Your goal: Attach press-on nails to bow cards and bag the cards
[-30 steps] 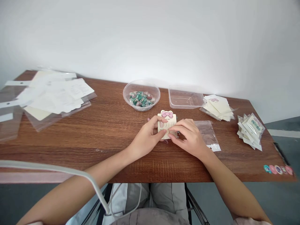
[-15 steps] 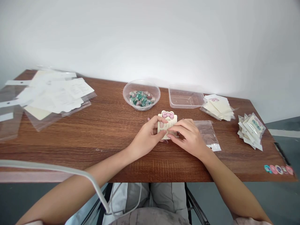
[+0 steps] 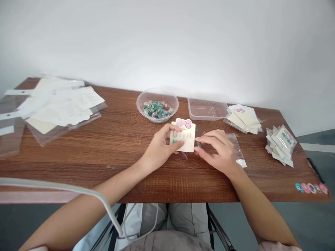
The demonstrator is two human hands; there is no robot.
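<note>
My left hand [image 3: 159, 143] grips a cream card with a pink bow top [image 3: 184, 137], its fingers across the left side of the card. Small green pieces sit on the card's face, partly hidden by my fingers. My right hand [image 3: 217, 150] is apart from the card, just to its right, with fingers spread. A small green piece [image 3: 199, 144] shows just beyond its fingertips, and I cannot tell whether they touch it. A small pinkish piece [image 3: 184, 156] lies on the table below the card.
On the wooden table [image 3: 117, 150] stand a clear bowl of wrapped green pieces [image 3: 157, 107] and a clear plastic tub [image 3: 208, 108]. A plastic bag [image 3: 237, 150] lies under my right hand. Stacked cards [image 3: 244, 119], filled bags [image 3: 280, 146] and papers with bags [image 3: 57, 104] lie around.
The card has shifted left and up in my left hand. My right hand has let go of the card and moved right, fingers spreading, which uncovers small pieces beside it.
</note>
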